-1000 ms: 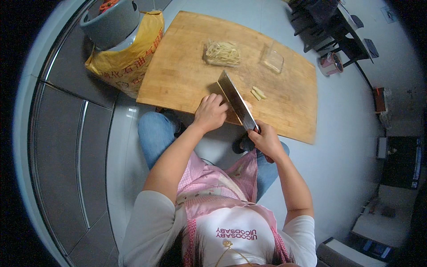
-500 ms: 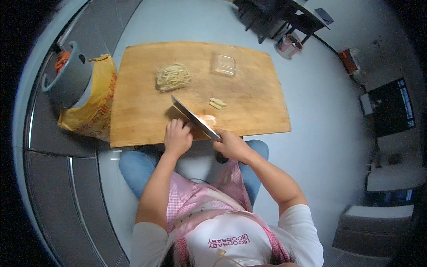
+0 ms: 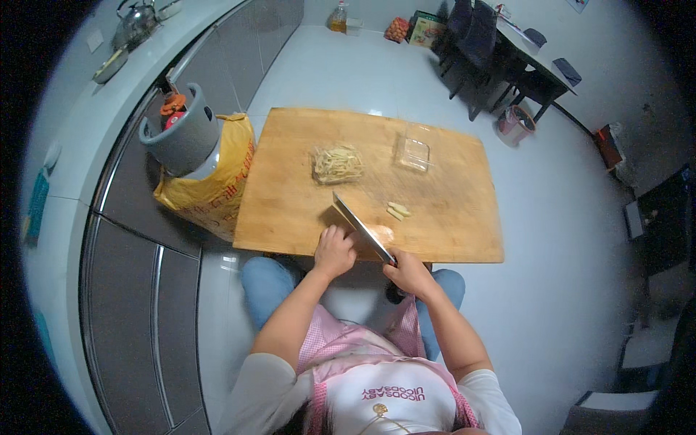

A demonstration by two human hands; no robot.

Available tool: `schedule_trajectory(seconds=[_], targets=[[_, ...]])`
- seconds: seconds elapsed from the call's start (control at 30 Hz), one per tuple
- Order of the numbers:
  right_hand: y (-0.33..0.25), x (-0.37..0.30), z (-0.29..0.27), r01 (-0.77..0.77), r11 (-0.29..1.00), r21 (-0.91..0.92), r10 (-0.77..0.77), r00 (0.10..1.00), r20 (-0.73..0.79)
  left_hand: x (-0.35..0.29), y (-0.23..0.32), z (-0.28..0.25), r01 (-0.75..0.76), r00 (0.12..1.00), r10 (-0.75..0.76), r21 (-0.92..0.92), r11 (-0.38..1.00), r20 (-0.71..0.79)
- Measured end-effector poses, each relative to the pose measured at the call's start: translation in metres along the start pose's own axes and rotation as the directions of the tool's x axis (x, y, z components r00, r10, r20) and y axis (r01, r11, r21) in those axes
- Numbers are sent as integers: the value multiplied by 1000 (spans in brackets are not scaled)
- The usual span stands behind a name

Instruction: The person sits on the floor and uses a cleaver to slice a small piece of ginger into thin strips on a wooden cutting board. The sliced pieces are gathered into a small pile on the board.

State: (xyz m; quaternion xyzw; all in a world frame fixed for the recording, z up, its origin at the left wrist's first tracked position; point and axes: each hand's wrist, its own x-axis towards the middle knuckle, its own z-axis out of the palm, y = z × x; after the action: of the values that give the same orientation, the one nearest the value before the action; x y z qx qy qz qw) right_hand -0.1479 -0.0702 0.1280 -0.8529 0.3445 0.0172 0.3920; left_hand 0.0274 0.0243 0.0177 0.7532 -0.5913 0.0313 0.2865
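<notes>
Tan wooden board (image 3: 449,225) beneath a long, straight-edged cleaver (image 3: 361,228) (grey, seemingly shiny).

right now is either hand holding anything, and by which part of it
The right hand holds the cleaver by its handle. The left hand is curled beside the blade; whether it holds anything cannot be told.

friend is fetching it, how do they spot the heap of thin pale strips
Find the rectangular tan wooden board. There, just beyond the tip of the broad steel cleaver, sits the heap: many strips piled together, unlike the few loose pale pieces to its lower right.
</notes>
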Motion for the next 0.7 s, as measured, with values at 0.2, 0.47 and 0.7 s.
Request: schedule_trajectory(seconds=[0.2,0.47,0.7], targets=[[7,4,0,2,1000,-24,-1,1000,21,2,0,1,13,1000,-13,6,1000,1],[14,3,5,9,1000,-10,-9,1000,4,-2,-3,8,19,999,-21,78,997,26],[14,7,0,-31,1000,6,30,998,51,3,1,5,-12,998,4,-118,993,-65]])
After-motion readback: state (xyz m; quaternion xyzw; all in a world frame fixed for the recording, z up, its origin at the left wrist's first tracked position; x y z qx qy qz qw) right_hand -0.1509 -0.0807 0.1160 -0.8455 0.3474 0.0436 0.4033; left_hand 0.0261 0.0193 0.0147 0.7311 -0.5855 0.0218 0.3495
